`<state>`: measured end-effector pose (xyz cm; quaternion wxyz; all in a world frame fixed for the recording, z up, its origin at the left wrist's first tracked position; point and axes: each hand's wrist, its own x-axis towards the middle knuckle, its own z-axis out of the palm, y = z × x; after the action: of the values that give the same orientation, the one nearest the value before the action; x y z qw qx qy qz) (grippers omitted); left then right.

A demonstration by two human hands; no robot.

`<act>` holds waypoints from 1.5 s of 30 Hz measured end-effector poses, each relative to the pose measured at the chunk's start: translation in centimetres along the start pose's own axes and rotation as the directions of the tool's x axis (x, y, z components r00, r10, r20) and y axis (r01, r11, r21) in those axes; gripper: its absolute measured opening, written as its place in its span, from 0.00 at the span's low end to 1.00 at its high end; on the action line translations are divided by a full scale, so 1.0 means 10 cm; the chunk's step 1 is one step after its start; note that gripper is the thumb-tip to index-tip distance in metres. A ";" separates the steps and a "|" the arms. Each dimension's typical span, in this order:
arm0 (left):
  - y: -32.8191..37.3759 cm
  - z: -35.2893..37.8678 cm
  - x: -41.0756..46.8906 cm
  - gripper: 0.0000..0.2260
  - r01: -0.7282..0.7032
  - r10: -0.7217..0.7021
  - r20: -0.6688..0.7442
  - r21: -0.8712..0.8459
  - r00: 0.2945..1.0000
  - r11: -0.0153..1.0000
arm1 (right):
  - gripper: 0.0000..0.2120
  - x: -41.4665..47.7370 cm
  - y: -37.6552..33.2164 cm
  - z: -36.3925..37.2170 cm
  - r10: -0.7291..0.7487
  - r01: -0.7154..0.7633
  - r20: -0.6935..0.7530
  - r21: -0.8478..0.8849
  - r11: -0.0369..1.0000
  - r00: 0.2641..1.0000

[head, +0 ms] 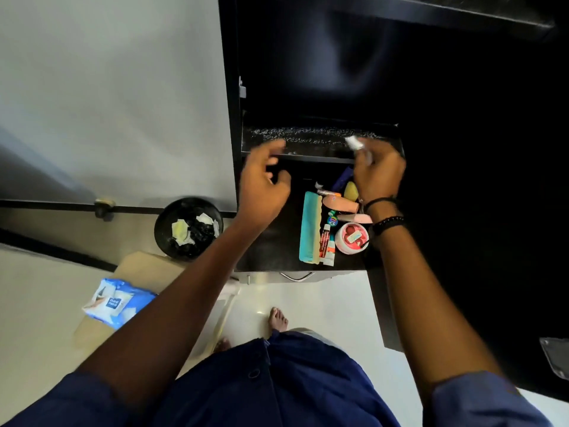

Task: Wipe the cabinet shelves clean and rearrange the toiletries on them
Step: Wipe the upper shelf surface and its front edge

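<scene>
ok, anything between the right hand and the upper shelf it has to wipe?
Nothing visible. The right hand, pinching a small white piece, is at the upper shelf front edge, and the speckled top shows no items. The toiletries lie on the lower shelf. Only the open left hand hovers by the shelf's left end.

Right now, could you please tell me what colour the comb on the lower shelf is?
The comb is teal; the head view shows it best.
</scene>
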<state>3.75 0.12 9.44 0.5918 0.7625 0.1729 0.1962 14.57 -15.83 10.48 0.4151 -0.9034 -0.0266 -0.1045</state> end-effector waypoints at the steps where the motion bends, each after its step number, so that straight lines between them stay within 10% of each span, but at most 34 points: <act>1: -0.03 -0.01 0.06 0.20 -0.066 0.079 -0.155 0.088 0.985 0.994 | 0.13 0.13 0.03 -0.05 -0.003 -0.002 -0.068 -0.084 0.996 0.998; 4: -0.09 -0.06 0.25 0.18 0.030 0.056 -0.389 0.212 0.919 0.977 | 0.13 0.41 0.18 -0.03 -0.041 0.018 -0.060 -0.342 0.939 0.997; 10: -0.26 -0.15 0.47 0.15 0.106 -0.027 -0.386 0.186 0.922 0.977 | 0.24 0.41 0.19 0.53 -0.087 0.088 0.030 -0.590 0.802 0.996; 23: -0.22 -0.32 0.37 0.11 0.110 -0.112 -0.301 -0.025 0.947 0.994 | 0.22 -0.24 -0.65 1.22 -0.420 0.617 0.485 -0.378 0.690 0.767; 30: -0.24 -0.26 0.34 0.13 0.152 -0.159 -0.271 -0.045 0.949 0.987 | 0.26 0.50 0.35 0.31 -0.120 0.268 0.285 -0.563 0.782 0.951; 37: -0.22 -0.24 0.29 0.14 0.141 -0.147 -0.255 -0.044 0.956 0.989 | 0.28 0.59 0.27 0.28 0.072 0.087 0.267 -0.537 0.839 0.961; 45: -0.24 -0.40 0.28 0.16 0.125 -0.122 -0.172 0.009 0.978 0.992 | 0.23 0.13 -0.88 1.22 -0.236 0.560 0.719 -0.251 0.790 0.654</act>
<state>4.08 5.46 8.32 0.5783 0.7365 0.2719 0.2219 16.68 -0.91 9.53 0.1221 -0.9212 -0.3484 0.1232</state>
